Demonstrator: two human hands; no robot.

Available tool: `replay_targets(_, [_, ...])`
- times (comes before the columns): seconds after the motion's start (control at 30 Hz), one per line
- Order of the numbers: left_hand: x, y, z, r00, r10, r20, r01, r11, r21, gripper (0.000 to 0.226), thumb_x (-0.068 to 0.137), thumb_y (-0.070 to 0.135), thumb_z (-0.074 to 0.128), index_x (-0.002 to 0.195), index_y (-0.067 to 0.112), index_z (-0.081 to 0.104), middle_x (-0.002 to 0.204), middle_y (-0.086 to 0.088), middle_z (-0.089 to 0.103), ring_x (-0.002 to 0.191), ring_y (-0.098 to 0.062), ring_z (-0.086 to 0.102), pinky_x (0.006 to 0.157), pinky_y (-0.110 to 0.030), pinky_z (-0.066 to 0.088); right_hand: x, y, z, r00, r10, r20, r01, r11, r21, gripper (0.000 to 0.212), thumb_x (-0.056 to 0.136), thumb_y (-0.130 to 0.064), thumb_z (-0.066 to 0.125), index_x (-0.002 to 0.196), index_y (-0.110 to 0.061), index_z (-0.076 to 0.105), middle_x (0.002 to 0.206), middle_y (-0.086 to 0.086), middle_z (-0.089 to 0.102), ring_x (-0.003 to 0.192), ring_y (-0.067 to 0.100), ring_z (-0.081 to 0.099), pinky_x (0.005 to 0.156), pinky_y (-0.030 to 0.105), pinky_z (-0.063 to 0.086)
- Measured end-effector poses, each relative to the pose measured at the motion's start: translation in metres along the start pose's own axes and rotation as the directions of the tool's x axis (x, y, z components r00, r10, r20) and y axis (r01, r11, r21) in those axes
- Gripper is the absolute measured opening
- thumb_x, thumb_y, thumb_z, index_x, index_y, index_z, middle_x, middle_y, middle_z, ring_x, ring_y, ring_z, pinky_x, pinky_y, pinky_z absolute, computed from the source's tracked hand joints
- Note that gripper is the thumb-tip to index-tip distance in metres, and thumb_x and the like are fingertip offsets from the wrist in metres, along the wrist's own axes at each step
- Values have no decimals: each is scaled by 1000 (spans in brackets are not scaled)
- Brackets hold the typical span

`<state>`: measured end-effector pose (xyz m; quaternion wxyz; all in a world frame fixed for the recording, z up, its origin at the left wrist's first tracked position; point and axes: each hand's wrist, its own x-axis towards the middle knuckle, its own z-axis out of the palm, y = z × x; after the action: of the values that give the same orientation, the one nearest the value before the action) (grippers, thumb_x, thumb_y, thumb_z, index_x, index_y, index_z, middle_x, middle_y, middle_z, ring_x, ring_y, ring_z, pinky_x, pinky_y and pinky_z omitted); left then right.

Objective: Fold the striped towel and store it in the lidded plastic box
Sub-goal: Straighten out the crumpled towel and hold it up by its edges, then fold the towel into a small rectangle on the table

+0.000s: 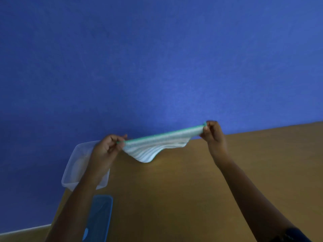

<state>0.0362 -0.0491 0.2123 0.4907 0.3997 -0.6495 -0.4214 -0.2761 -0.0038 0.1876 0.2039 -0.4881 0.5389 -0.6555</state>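
the striped towel [153, 145] hangs in the air above the far part of the counter [192, 189], stretched between both hands. its upper edge, trimmed in green, runs taut from lower left to upper right, and the pale striped cloth sags below that edge in a soft belly, lowest toward the left side. the lowest fold looks just above the wood, though whether it touches the surface cannot be told.

the left hand [106, 149] pinches the left corner of the towel, fingers [120, 145] curled in around the green edge. the right hand [212, 132] grips the right corner, its fingers closed tightly on the cloth, held higher than the left. both forearms reach in from the bottom of the view, bare, with a bit of dark sleeve [290, 234] at the lower right.

the clear plastic box [75, 163] sits open at the left edge of the counter, partly hidden behind the left wrist and forearm, and it overhangs the counter's corner. just nearer to the person lies the blue lid [99, 217], flat on the counter, apart from the box and also partly covered by the left arm.

the counter is a brown wooden surface. behind and to the left of it is a plain blue wall [157, 58], with a pale strip [24, 230] at the bottom left.
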Motion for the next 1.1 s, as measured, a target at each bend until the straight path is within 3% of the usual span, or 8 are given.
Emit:
replay_targets(0.2, [-80,-91,12,943,-280,182,253,955,156,27,83,-14,53,71,10,56,78,0,70,68,-3,60,63,-17,45,-105,85,-29,976,203,75,-170,935,-312,30,89,2,52,77,-26,51,74,-19,62,67,-10,52,64,9,41])
replay_targets(0.4, [-107,-116,25,913,-332,236,311,943,122,21,85,-10,54,73,8,57,58,-5,48,48,2,44,48,-11,34,-130,94,-26,951,305,41,-287,928,-237,16,92,6,45,89,-7,53,79,5,54,68,-12,50,66,6,37])
replay_targets(0.5, [-112,-117,26,806,-374,459,361,925,120,15,89,-4,51,78,7,53,60,-1,46,49,0,39,48,-15,30,-130,90,-24,930,355,89,-331,919,-212,14,92,7,44,88,-3,53,77,6,50,63,-9,47,62,9,36])
replay_targets(0.63, [-116,-120,30,626,-403,667,390,903,180,17,89,-9,48,81,6,49,63,11,56,61,4,48,61,-15,36,-136,98,-32,708,585,395,-430,801,-416,14,94,-2,46,88,-11,54,81,0,51,77,8,44,65,16,34])
replay_targets(0.7, [-114,-124,33,707,-432,560,407,896,176,18,87,-9,50,79,7,51,63,7,56,62,5,50,61,-14,37,-139,105,-38,619,642,453,-462,764,-450,14,95,-9,47,86,-15,55,83,1,51,79,9,44,69,23,35])
replay_targets(0.83, [-101,-134,42,904,-396,162,376,916,144,15,86,-2,58,76,9,58,63,1,59,58,6,51,56,-14,39,-137,113,-35,764,576,291,-515,816,-263,13,95,-7,46,88,-12,56,84,5,55,82,13,48,72,26,38])
replay_targets(1.03, [-92,-141,62,846,-529,-67,510,840,-184,3,89,9,55,91,10,58,83,-3,64,76,-13,59,59,-19,51,-129,129,-27,800,597,59,-594,802,-68,10,97,-8,41,95,-5,51,81,6,51,75,14,46,67,30,39])
replay_targets(1.1, [-100,-150,64,819,-573,-26,567,816,-114,9,89,10,56,80,8,59,78,-6,64,76,-18,59,61,-20,49,-132,133,-25,795,606,28,-602,794,-84,10,97,-9,41,94,-7,50,81,6,51,73,14,46,65,30,39])
